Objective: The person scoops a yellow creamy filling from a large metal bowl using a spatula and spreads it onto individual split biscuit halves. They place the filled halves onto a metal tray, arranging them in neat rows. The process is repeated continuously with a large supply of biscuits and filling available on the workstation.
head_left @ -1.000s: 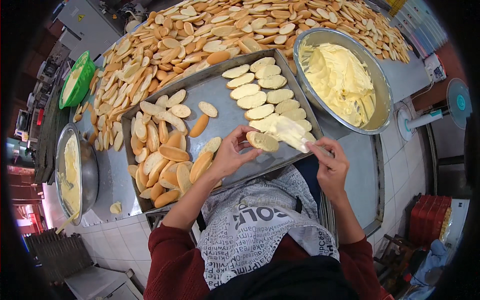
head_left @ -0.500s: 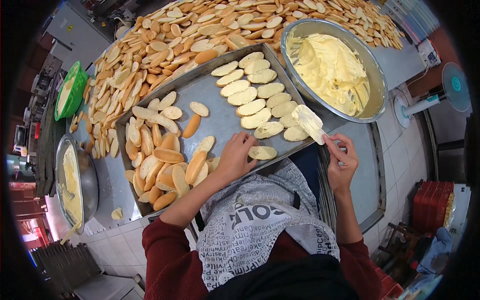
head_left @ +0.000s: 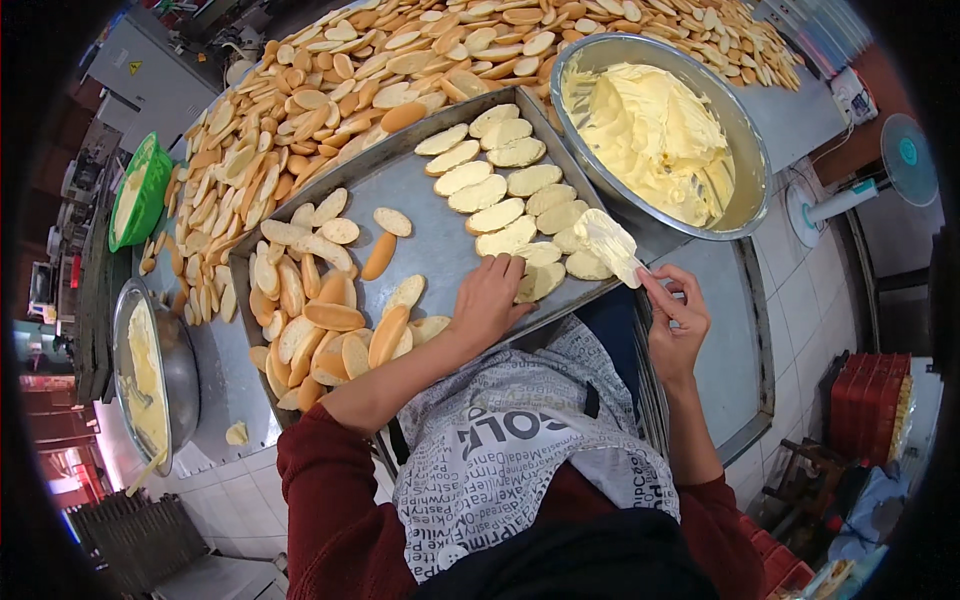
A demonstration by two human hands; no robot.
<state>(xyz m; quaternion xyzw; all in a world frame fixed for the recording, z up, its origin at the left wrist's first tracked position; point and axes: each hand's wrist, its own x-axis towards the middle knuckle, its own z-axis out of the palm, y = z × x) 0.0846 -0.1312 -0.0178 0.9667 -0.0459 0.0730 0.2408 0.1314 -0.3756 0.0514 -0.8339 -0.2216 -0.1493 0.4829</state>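
My left hand (head_left: 490, 300) is at the near edge of the metal tray (head_left: 425, 205), thumb and fingers around the left end of a cream-coated bread slice (head_left: 541, 283). That slice lies in the tray against the lower end of the rows of coated slices (head_left: 495, 217). My right hand (head_left: 676, 310) grips the handle end of a flat spatula (head_left: 606, 242), its blade smeared with pale yellow cream and held over the tray's right edge. Uncoated bread pieces (head_left: 335, 317) are heaped at the tray's left end.
Beyond the tray spreads a large pile of bread pieces (head_left: 330, 100). A steel bowl of yellow cream (head_left: 660, 140) stands at the tray's far right corner. Another steel bowl (head_left: 180, 375) and a green basket (head_left: 150, 195) are on the left. A fan (head_left: 835, 212) stands at right.
My left hand has moved slightly up and right, bringing the coated slice up against the others. The spatula and my right hand have shifted only a little to the left.
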